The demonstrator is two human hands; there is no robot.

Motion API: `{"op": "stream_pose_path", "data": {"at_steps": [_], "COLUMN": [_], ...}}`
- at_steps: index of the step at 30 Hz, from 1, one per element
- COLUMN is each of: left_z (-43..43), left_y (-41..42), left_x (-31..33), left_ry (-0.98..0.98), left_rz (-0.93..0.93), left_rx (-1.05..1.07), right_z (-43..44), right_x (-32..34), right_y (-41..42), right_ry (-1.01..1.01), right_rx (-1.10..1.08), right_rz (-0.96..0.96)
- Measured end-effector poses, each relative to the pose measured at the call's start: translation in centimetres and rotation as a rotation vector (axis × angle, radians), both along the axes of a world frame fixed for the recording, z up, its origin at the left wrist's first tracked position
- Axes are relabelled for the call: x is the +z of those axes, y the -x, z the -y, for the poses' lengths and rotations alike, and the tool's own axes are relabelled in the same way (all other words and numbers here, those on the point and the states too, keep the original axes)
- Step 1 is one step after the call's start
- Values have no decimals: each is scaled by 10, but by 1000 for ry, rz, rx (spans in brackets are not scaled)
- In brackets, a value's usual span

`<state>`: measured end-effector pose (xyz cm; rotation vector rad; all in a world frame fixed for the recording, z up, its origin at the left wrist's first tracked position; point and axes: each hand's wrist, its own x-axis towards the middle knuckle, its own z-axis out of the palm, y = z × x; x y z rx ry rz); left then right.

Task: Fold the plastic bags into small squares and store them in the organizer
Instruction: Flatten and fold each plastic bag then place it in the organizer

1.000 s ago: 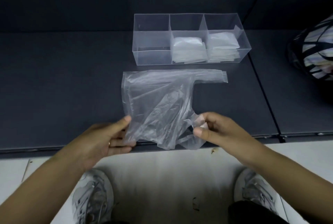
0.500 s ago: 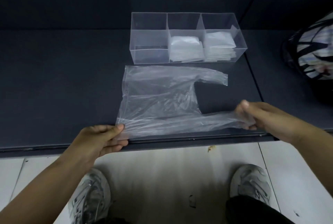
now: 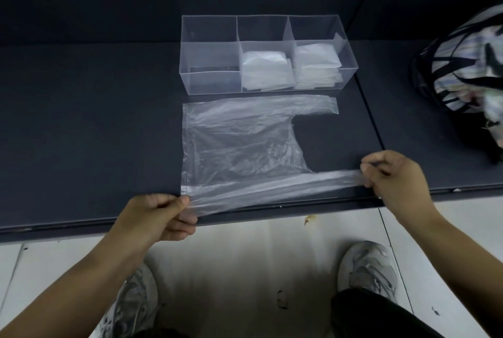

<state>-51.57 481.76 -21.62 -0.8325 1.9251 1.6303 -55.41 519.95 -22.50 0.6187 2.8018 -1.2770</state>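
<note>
A clear plastic bag [image 3: 239, 144] lies spread flat on the dark table [image 3: 81, 120], its two handles pointing right. My left hand [image 3: 160, 215] pinches the bag's near left corner at the table's front edge. My right hand [image 3: 392, 177] pinches the end of the near handle, and the near edge is stretched taut between both hands. Behind the bag stands a clear three-compartment organizer [image 3: 212, 82]. Its middle compartment holds folded white bags [image 3: 265, 69], its right compartment holds more folded bags [image 3: 317, 65], and its left compartment shows nothing inside.
A striped bag [image 3: 468, 60] stuffed with more plastic sits at the table's right end. A seam [image 3: 370, 120] runs across the table right of the organizer. My shoes [image 3: 367, 269] stand on the pale floor below the table's front edge.
My right hand has drawn the near handle out to the right, and the crumpled near part of the bag has been pulled straight. My left hand shifted to the near left corner.
</note>
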Motion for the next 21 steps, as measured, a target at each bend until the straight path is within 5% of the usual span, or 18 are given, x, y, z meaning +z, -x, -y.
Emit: {"op": "stream_pose_path", "data": {"at_steps": [4, 7, 10, 13, 15, 21], "left_z": [-2, -5, -26, -40, -36, -17], "left_y": [-1, 8, 28, 55, 70, 82], "left_x": [12, 15, 7, -9, -24, -48], "left_ry": [396, 942, 960, 983, 1070, 1131], "left_rz": [-72, -524, -896, -797, -663, -613], "left_rx": [-338, -440, -458, -715, -865, -884], "right_z": [5, 27, 87, 162, 194, 130], "right_x": [4, 18, 30, 20, 2, -33], "right_y": [-9, 2, 18, 30, 38, 74], "right_ry": [-455, -630, -517, -307, -344, -718], "right_rx": [48, 62, 355, 777, 925, 655], "right_rz": [33, -134, -293, -238, -159, 4]}}
